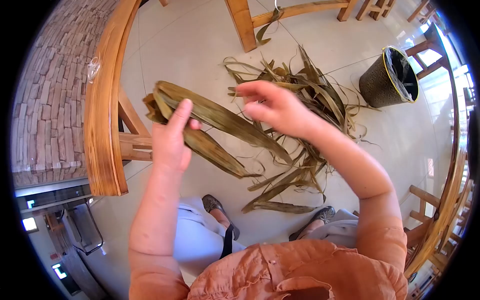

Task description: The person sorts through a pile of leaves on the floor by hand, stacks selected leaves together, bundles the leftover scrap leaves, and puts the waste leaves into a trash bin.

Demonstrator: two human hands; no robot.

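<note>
Several long, dried brown-green leaves [220, 111] are held in my left hand [172, 135], with the thumb lying over them. Their folded ends stick out at the upper left, and the long ends hang toward the lower right. My right hand [272, 106] is just right of the held leaves, its fingers curled and a little blurred. Whether anything is between those fingers is too blurred to tell. Beyond and below it, a loose pile of leaves and torn strips [320, 90] lies on the tiled floor.
A wooden bench or table edge [106, 115] runs along the left. At the upper right stands a dark patterned bin [376, 82] with a plastic liner. Wooden legs [241, 25] rise at the top. My shoes [320, 216] are beside the pile's lower end.
</note>
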